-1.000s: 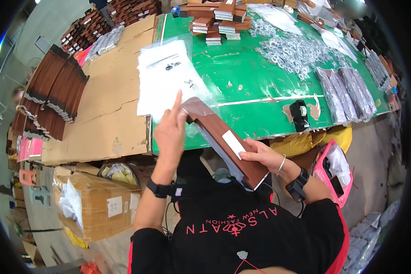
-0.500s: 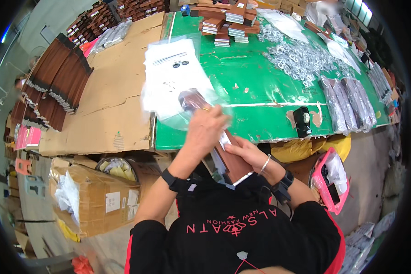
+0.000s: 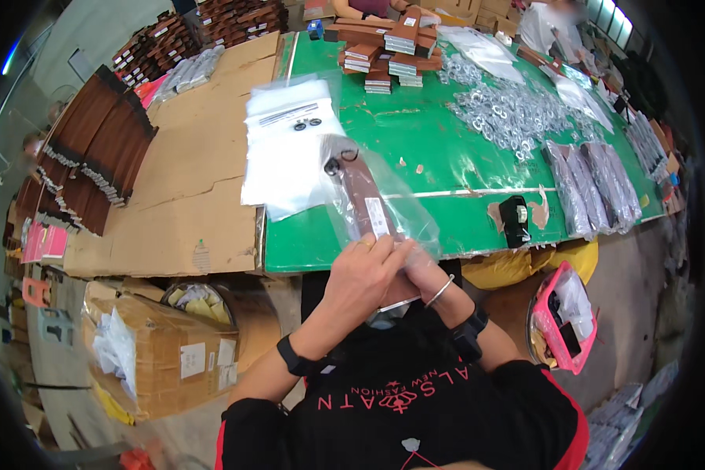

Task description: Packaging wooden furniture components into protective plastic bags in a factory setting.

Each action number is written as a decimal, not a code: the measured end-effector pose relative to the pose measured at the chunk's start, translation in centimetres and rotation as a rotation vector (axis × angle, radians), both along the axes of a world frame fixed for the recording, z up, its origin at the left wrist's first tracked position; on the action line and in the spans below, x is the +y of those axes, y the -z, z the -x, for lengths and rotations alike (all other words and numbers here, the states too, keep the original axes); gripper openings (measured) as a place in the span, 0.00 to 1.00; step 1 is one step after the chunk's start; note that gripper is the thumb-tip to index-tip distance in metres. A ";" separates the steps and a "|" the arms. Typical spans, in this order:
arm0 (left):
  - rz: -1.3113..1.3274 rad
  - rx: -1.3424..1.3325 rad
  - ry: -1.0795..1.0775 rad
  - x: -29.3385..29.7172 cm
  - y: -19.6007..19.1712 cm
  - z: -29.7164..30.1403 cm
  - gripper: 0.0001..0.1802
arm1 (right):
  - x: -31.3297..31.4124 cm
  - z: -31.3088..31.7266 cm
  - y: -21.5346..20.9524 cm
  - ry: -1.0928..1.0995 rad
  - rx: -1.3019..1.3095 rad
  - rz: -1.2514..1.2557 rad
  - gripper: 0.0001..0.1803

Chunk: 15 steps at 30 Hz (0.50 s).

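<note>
Now sleeved in a clear bag [image 3: 384, 196], the brown strip [image 3: 364, 200] hides its lower end under both hands' [image 3: 384, 270] closed grip.

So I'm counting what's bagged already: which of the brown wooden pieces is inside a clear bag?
The brown piece held by both hands, left hand and right hand; the stacked pieces lie bare.

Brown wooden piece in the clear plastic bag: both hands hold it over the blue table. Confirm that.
Not quite. The table is green, not blue, as the head view shows. The rest stands: the left hand and right hand hold the brown wooden piece in the clear plastic bag over the table's near edge.
</note>
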State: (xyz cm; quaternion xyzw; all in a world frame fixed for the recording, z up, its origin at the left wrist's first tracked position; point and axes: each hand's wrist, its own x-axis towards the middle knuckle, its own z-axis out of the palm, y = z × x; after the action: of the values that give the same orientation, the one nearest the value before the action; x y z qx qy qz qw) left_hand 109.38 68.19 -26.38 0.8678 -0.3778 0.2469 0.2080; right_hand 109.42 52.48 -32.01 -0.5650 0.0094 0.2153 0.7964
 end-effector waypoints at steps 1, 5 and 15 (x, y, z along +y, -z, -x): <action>-0.056 0.045 -0.030 -0.5 0.0 -0.2 0.20 | 0.2 -0.4 0.8 0.053 -0.064 0.057 0.14; 0.018 0.057 0.040 -3.3 0.0 -0.8 0.15 | 0.6 -0.3 0.3 0.027 -0.213 0.212 0.18; 0.129 0.101 0.067 -0.8 0.0 2.9 0.22 | -0.9 0.0 4.6 -0.031 -0.344 0.023 0.32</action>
State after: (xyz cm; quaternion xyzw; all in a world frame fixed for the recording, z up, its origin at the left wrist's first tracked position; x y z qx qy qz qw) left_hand 106.49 67.38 -26.40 0.8509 -0.3789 0.2197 0.2902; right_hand 109.44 51.55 -36.61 -0.6027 -0.1331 0.1274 0.7764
